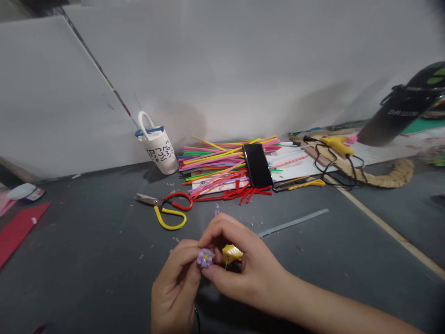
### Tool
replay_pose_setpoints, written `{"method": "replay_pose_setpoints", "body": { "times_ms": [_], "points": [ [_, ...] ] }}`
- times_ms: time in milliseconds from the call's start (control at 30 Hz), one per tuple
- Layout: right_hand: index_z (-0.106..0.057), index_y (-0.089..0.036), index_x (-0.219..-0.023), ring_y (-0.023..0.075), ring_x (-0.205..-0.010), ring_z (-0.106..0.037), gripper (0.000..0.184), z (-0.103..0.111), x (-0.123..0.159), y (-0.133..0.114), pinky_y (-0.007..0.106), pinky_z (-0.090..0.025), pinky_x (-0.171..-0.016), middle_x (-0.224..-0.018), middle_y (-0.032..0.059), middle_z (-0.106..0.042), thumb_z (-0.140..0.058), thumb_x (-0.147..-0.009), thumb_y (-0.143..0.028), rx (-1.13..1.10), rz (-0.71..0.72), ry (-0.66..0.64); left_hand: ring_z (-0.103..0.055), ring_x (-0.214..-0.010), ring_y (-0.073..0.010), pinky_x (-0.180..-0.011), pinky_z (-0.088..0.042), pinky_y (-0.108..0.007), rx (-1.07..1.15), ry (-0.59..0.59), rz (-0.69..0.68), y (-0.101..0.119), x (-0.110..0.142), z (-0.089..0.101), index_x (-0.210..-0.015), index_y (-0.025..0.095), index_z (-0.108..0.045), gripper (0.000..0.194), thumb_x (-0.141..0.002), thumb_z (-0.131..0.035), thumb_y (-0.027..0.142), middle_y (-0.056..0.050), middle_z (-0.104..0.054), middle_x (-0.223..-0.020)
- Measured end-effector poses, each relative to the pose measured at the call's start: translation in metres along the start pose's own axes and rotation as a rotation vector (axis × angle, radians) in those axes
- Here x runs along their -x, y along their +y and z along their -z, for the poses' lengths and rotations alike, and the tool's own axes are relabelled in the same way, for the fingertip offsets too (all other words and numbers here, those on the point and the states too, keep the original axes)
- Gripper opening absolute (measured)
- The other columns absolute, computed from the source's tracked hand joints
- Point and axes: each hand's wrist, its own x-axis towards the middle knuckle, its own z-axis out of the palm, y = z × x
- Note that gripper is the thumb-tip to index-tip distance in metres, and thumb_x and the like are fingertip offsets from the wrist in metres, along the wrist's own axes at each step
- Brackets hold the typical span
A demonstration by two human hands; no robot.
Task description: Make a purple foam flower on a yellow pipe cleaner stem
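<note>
Between the fingertips of both hands is a small purple flower (205, 258) with a yellow centre. My left hand (178, 285) pinches it from the left, thumb and forefinger closed. From the right, my right hand (252, 262) curls over it, its thumb and fingertips pressed to the petals. Part of a shiny yellow thing (232, 253) shows inside the curl of the right hand; its kind is unclear and I cannot tell whether it is held. Small purple bits (217, 209) lie on the dark table just beyond the fingers.
Scissors (167, 204) with red and yellow handles lie beyond the left hand. Further back are a white cup (158, 150), colourful pipe cleaners (215, 160), a phone (257, 164) and a yellow glue gun (337, 145) with a black cord. A dark bottle (399, 109) stands right; red sheet (21, 232) left.
</note>
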Motion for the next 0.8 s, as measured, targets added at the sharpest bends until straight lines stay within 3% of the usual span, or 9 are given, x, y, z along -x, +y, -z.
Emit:
{"method": "replay_pose_setpoints", "body": {
  "times_ms": [267, 600, 700, 800],
  "points": [
    [-0.057, -0.016, -0.077, 0.0104, -0.065, -0.047, 0.010, 0.0005, -0.0015, -0.0005, 0.022, -0.042, -0.058, -0.076, -0.0010, -0.050, -0.057, -0.074, -0.007, -0.048, -0.049, 0.005, -0.062, -0.074, -0.0159, -0.069, -0.049, -0.023, 0.002, -0.027, -0.014, 0.0005, -0.0006, 0.0010, -0.087, 0.026, -0.072, 0.017, -0.084, -0.058, 0.018, -0.002, -0.069, -0.081],
    [-0.057, -0.017, -0.080, 0.0102, -0.063, -0.047, 0.009, -0.0002, -0.0007, 0.0009, 0.023, -0.041, -0.057, -0.077, -0.0013, -0.050, -0.057, -0.074, -0.010, -0.067, -0.096, -0.013, -0.062, -0.073, -0.0177, -0.068, -0.050, -0.025, 0.032, 0.051, 0.075, 0.0007, -0.0005, 0.0003, -0.081, 0.024, -0.074, 0.009, -0.079, -0.065, 0.024, -0.003, -0.068, -0.078],
    [-0.055, -0.018, -0.086, 0.0103, -0.061, -0.048, 0.017, 0.0001, 0.0010, 0.0045, 0.023, -0.042, -0.057, -0.076, -0.0021, -0.050, -0.057, -0.071, -0.009, 0.029, -0.054, 0.055, -0.059, -0.060, -0.0135, -0.058, -0.049, -0.021, 0.060, 0.135, 0.199, 0.0026, -0.0008, -0.0016, -0.074, 0.021, -0.074, 0.010, -0.074, -0.071, 0.030, -0.002, -0.066, -0.067],
    [-0.055, -0.018, -0.088, 0.0113, -0.066, -0.051, 0.020, 0.0034, 0.0025, 0.0078, 0.023, -0.043, -0.060, -0.078, -0.0008, -0.053, -0.058, -0.072, -0.006, 0.189, 0.147, 0.153, -0.048, -0.044, -0.0071, -0.042, -0.039, -0.014, 0.153, 0.200, 0.397, 0.0034, -0.0003, -0.0037, -0.071, 0.019, -0.072, 0.017, -0.070, -0.074, 0.035, 0.002, -0.059, -0.052]
  ]
}}
